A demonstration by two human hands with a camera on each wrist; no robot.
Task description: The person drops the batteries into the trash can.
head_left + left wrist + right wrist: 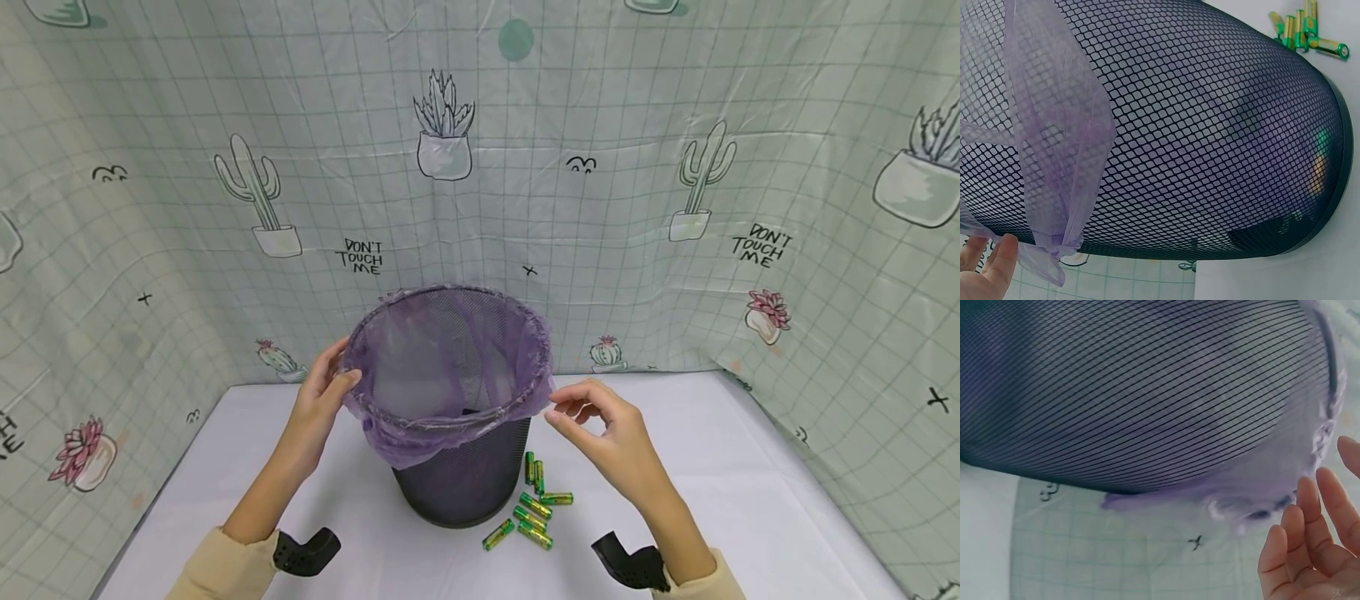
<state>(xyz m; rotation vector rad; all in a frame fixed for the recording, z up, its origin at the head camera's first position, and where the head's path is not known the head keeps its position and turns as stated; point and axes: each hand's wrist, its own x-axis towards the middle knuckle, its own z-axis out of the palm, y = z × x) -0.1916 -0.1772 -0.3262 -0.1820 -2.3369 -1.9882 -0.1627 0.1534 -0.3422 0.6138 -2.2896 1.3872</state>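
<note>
Both sides of the black mesh bin (465, 483) have a hand at them, and the two hands are well apart. The left hand (318, 404) grips the bin's rim with thumb over the edge and fingers outside, through the purple liner (420, 448), presumably to steady the bin and keep the film from slipping inward. The right hand (606, 423) hovers by the opposite edge, fingers loosely bent and parted from the thumb; whether its fingertips touch the film I cannot tell. The bin stands on the white desk (360, 508), mouth upward, so the rim sits within reach of both hands. The liner hangs inside and its margin folds outward over the rim, a cuff that likely holds it in place. Near the left hand, its loose edge is bunched into a knot-like twist, perhaps taking up slack. Green batteries (535, 535) lie scattered just beside the bin's base, clear of both hands.
</note>
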